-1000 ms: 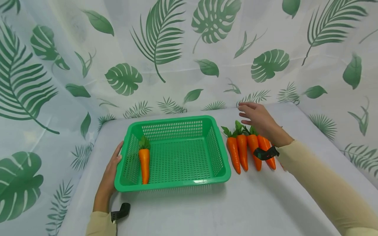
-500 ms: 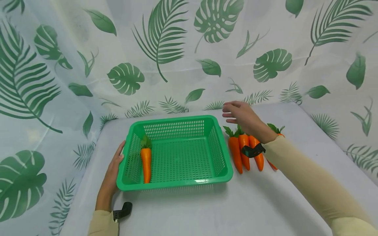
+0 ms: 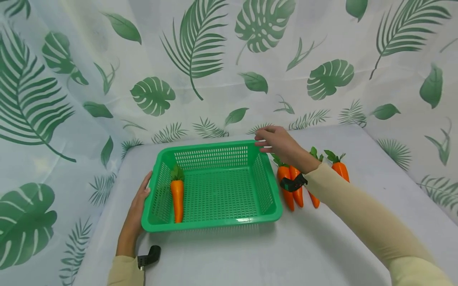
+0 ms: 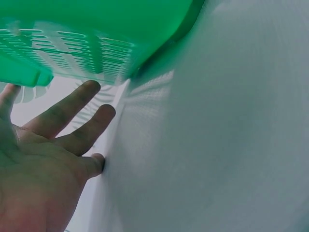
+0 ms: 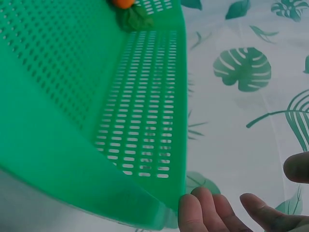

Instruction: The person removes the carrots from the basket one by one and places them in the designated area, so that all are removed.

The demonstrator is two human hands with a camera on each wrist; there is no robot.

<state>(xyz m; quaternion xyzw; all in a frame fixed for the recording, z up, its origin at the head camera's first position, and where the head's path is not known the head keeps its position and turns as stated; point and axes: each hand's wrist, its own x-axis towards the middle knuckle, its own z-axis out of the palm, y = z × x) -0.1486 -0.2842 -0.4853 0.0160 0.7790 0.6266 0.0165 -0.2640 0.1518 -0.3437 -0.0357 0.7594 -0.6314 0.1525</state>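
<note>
A green plastic basket (image 3: 214, 226) with slotted walls stands on the white-covered table. One carrot (image 3: 177, 200) with a leafy top lies inside along its left wall. My left hand (image 3: 137, 204) is at the basket's left side; in the left wrist view its fingers (image 4: 67, 116) are spread, one fingertip meeting the green plastic. My right hand (image 3: 277, 143), palm facing left, hangs by the back right corner with nothing in it. The right wrist view has its fingertips (image 5: 190, 210) right at the rim; whether they touch it I cannot tell.
Several carrots (image 3: 297, 192) lie side by side right of the basket, partly hidden under my right wrist. Another carrot (image 3: 340, 171) lies farther right, partly behind the sleeve (image 3: 358, 206). A leaf-patterned curtain (image 3: 214, 59) hangs behind the table and along both sides.
My right hand has moved left, from over the carrots to the basket's back right corner, uncovering the rightmost carrot. My left hand and the basket stay where they were.
</note>
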